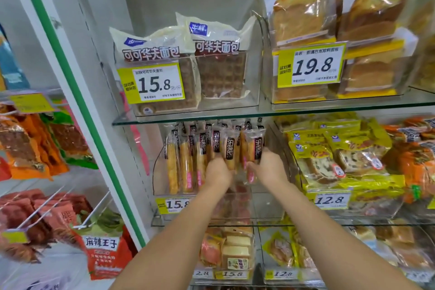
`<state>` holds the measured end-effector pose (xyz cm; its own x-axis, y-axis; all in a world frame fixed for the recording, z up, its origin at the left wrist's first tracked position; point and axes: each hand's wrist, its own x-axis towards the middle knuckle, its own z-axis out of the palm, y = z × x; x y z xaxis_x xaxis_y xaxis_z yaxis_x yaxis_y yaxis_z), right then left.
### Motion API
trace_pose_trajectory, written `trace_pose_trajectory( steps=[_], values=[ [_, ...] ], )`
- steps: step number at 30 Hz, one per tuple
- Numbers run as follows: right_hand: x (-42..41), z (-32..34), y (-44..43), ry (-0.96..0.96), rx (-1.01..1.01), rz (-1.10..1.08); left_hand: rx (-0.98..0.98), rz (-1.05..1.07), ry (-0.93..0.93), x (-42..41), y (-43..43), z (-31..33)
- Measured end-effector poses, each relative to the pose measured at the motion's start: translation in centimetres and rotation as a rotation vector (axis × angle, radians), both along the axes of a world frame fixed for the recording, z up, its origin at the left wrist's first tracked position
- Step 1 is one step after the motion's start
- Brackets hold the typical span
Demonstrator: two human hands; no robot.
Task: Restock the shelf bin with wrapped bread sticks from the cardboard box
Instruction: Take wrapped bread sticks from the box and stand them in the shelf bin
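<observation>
A clear plastic shelf bin (158, 172) on the middle glass shelf holds several wrapped bread sticks (186, 162) standing upright, golden with black and pink labels. Both of my hands reach into the bin. My left hand (217, 170) grips a few sticks at the centre. My right hand (267, 165) grips another bundle of sticks (253, 146) just to the right. The right part of the bin behind my hands looks less filled. The cardboard box is out of view.
A glass shelf (188, 117) sits close above the sticks, carrying cocoa waffle bread (211, 63) and sliced bread packs (303, 21). Yellow bread packs (329, 155) fill the bin to the right. A green-edged white pillar (77, 101) stands left, with hanging snack bags (28, 143) beyond it.
</observation>
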<state>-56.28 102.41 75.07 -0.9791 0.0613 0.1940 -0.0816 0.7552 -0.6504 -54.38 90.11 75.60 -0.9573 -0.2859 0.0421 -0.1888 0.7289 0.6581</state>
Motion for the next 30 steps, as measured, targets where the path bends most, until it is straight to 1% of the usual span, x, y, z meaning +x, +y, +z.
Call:
trace_pose_trajectory(
  steps=[4, 8, 11, 14, 16, 19, 23, 25, 26, 27, 30],
  values=[
    [-2.6, 0.0, -0.8, -0.09, 0.134, 0.009, -0.133, 0.01, -0.036, -2.4, 0.1, -0.7],
    [-4.9, -0.1, -1.2, -0.224, 0.14, 0.026, -0.285, -0.012, -0.13, -4.4, 0.2, -0.6],
    [-5.7, -0.1, -1.5, -0.248, 0.195, 0.03, -0.339, -0.057, -0.198, -5.2, 0.0, 0.0],
    [-5.6, 0.5, -1.6, -0.242, 0.38, 0.003, -0.431, -0.093, -0.251, -5.6, -0.4, 0.3],
    [-5.6, 0.8, -1.6, -0.251, 0.448, 0.01, -0.496, -0.105, -0.268, -5.8, -0.8, 0.4],
    [-5.7, 0.8, -1.5, -0.279, 0.479, 0.033, -0.566, -0.13, -0.267, -5.8, -0.9, 0.4],
    [-5.6, 0.7, -1.0, -0.329, 0.513, 0.049, -0.566, -0.13, -0.28, -4.8, -0.6, 1.1],
    [-5.2, 0.9, -0.5, -0.294, 0.518, 0.053, -0.55, -0.105, -0.212, -3.7, -0.5, 1.5],
    [-4.8, 1.0, -0.3, -0.249, 0.497, 0.056, -0.515, -0.098, -0.133, -3.0, -0.4, 1.5],
    [-4.2, 1.3, -0.1, -0.182, 0.461, 0.059, -0.45, -0.102, -0.033, -2.1, -0.3, 1.5],
    [-1.1, 1.7, 0.6, 0.082, 0.321, 0.036, -0.161, -0.175, 0.265, 2.4, 0.1, 0.8]
  ],
)
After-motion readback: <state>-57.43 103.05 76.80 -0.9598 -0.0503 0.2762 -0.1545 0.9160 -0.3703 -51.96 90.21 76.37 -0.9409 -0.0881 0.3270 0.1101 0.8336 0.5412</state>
